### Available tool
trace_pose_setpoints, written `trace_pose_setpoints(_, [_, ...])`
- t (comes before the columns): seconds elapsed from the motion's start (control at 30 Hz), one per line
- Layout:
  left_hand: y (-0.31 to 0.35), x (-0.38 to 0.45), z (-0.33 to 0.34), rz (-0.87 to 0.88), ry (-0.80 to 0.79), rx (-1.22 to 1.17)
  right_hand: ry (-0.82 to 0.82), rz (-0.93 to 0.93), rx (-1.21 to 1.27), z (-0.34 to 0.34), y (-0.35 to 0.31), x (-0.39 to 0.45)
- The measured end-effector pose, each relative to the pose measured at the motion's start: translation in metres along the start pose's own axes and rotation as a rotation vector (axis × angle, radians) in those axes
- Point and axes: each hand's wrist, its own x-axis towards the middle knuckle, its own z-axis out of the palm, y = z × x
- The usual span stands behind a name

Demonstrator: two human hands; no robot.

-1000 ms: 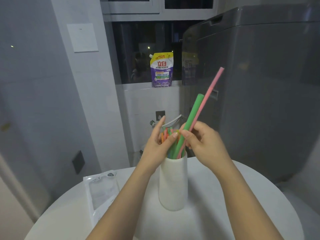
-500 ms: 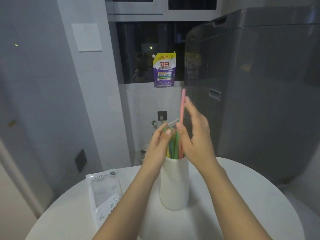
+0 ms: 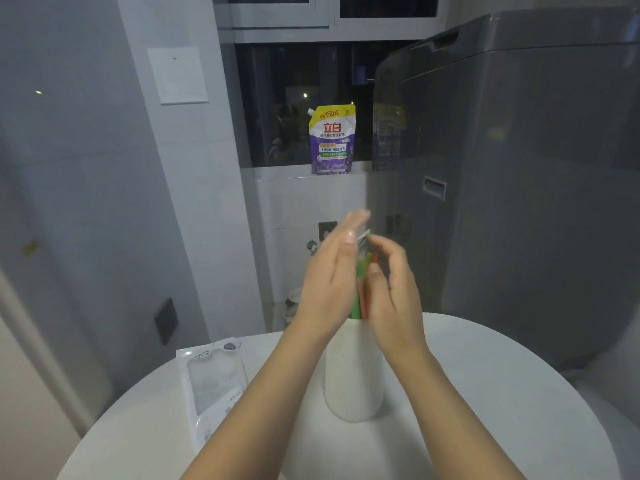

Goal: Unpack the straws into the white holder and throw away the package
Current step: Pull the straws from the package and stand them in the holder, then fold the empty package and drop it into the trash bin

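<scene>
Standing upright in the white holder (image 3: pixel 353 375), the straws (image 3: pixel 360 289) rise between both hands' released fingers, while the empty package (image 3: pixel 213 382) lies flat on the worktop (image 3: pixel 485 393), nearer the left hand (image 3: pixel 332 271).

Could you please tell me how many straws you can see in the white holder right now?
3 show: a green straw, a red one, an orange tip, all in the holder. Hands likely hide more.
</scene>
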Motion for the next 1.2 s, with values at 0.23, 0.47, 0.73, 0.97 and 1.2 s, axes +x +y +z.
trace_pose_setpoints(0.23, [-0.014,-0.004,-0.004,0.207,-0.114,0.53,0.129,0.043,0.095,-0.001,0.015,-0.011])
trace_pose_setpoints(0.47, [-0.017,-0.007,-0.01,0.191,-0.266,0.658,-0.041,0.119,0.12,-0.001,0.024,-0.011])
trace_pose_setpoints(0.73, [-0.015,-0.014,-0.019,0.103,-0.081,0.406,0.011,-0.017,-0.089,-0.001,0.015,-0.012])
trace_pose_setpoints(0.97, [-0.029,-0.065,-0.054,-0.227,0.158,0.395,0.048,-0.407,-0.359,0.014,-0.014,-0.037])
trace_pose_setpoints(1.2, [-0.073,-0.139,-0.109,-0.902,-0.078,0.678,-0.593,-0.088,-0.45,0.05,-0.005,-0.097])
